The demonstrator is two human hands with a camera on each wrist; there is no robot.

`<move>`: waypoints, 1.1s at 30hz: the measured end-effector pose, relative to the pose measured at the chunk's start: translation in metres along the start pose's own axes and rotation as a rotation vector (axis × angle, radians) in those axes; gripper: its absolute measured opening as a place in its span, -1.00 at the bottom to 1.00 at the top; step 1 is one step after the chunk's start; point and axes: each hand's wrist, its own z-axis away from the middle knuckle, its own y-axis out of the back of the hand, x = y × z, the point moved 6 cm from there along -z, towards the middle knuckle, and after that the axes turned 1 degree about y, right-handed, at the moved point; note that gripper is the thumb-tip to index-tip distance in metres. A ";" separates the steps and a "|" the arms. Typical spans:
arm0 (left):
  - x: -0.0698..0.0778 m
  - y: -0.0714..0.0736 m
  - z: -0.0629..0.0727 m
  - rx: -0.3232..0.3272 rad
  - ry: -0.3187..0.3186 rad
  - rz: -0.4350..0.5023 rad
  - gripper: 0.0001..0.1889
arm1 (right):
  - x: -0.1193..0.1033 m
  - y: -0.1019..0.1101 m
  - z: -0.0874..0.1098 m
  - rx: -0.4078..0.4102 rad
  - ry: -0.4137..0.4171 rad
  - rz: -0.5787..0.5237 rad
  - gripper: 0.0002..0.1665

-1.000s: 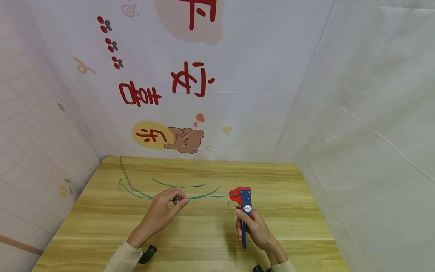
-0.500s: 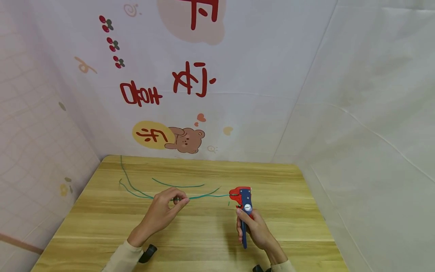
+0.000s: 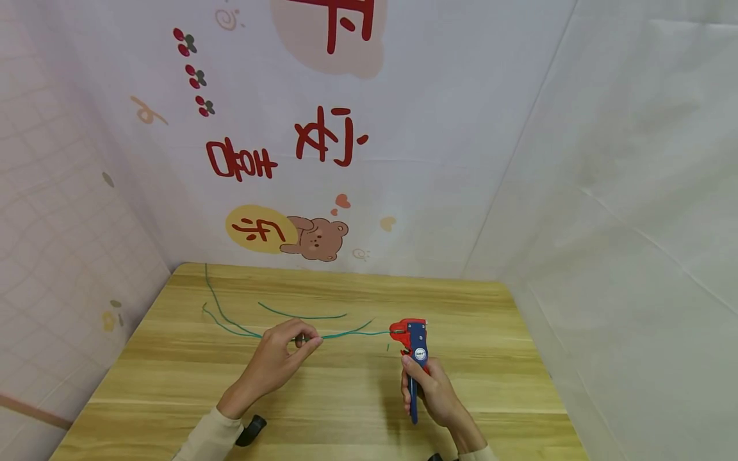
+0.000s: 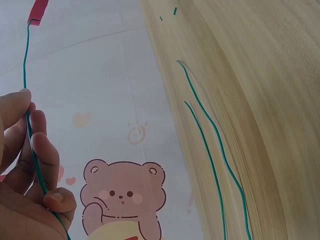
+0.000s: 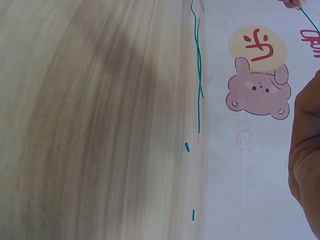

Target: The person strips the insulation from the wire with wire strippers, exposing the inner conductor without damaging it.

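My left hand [image 3: 282, 355] pinches a green wire [image 4: 25, 65] between thumb and fingertips, and the wire trails back across the palm in the left wrist view. From those fingers it runs right to the red nose of a wire stripper [image 3: 416, 336], its end inside the tool's jaws. My right hand [image 3: 439, 387] grips the stripper's blue and red handles, with the tool held upright. In the right wrist view only part of the right hand [image 5: 306, 155] shows at the edge; the stripper is out of that view.
Two loose green wires, one longer [image 4: 216, 132] and one shorter [image 4: 205, 145], lie on the wooden table [image 3: 490, 358]. Small green offcuts [image 5: 188, 147] are scattered near the stripper. A white printed cloth [image 3: 426, 192] rises behind the table's back edge and along both sides.
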 end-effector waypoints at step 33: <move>-0.004 0.002 0.000 0.013 0.017 -0.033 -0.81 | -0.015 -0.015 -0.001 0.100 0.092 0.180 -0.36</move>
